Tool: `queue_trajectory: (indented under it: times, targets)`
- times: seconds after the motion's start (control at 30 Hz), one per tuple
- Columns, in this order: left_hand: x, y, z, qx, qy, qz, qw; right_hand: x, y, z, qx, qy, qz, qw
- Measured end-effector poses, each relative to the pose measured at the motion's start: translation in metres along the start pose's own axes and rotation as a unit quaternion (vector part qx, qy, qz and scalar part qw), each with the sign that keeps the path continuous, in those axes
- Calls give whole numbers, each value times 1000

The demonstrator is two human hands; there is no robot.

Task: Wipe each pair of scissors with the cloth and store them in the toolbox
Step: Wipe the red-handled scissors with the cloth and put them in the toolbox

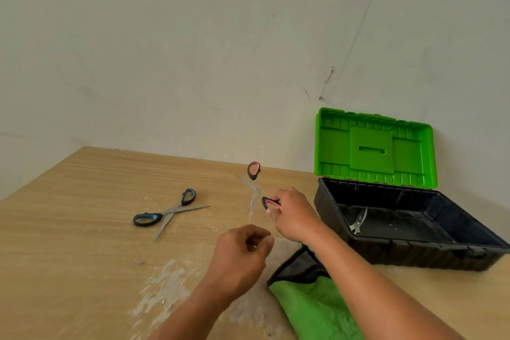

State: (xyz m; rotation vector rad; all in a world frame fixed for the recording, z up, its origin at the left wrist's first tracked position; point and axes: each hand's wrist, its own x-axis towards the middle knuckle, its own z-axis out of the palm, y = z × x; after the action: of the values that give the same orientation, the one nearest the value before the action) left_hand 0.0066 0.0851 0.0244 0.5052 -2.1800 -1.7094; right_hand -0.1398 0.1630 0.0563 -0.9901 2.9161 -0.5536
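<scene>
Wooden table (82,229) carries everything. At 3 o'clock from the hands the toolbox (386,241) stands open, its green lid (372,146) raised by the wall and a third pair of scissors (358,222) already lying inside. At 6 o'clock from the right hand (295,215) lies the green cloth (303,306), partly under that forearm. Well apart at 9 o'clock, the blue-handled scissors (171,211) lie splayed on the wood.

Splayed too, the pink-handled scissors (256,190) run roughly 12 to 6. The right hand pinches their nearer loop, so pivot and blades sit at 10 o'clock from it. Whether they are clear of the table I cannot tell. The left hand (242,254) hovers with its fingers curled in, nothing visible in them. It looks the nearer free hand to the cloth, which lies at its 4 o'clock.
</scene>
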Motion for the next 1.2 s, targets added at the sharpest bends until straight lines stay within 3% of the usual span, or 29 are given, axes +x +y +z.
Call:
queue_trajectory:
  times: [0.13,0.3,0.43,0.57,0.67,0.73,0.8,0.9,1.0,1.07,1.2]
  targets:
    - [-8,2,17,-163,-34,-118,979,-49,-14,4,75,62,28,995]
    - [-14,10,20,-367,-17,-128,921,-97,-35,17,126,113,24,985]
    - [-13,12,17,-420,4,-133,898,-108,-35,21,149,130,7,980]
    - [-5,9,10,-423,28,-143,895,-119,-16,13,129,74,-7,989]
    - [0,9,0,-390,25,-138,910,-128,6,1,-22,-43,7,999]
    - [1,10,-7,-374,21,-143,916,-132,17,-3,-53,-90,3,995]
    - [3,9,-12,-365,21,-143,920,-131,28,-2,8,-71,-1,997]
    - [5,7,-16,-321,29,-140,936,-122,45,-4,131,29,24,991]
    - [5,7,-20,-277,33,-137,951,-112,60,-16,280,109,73,951]
    - [4,9,-22,-255,25,-134,957,-107,60,-21,344,100,79,930]
    - [4,13,-28,-203,4,-122,972,-106,48,-16,369,87,44,924]
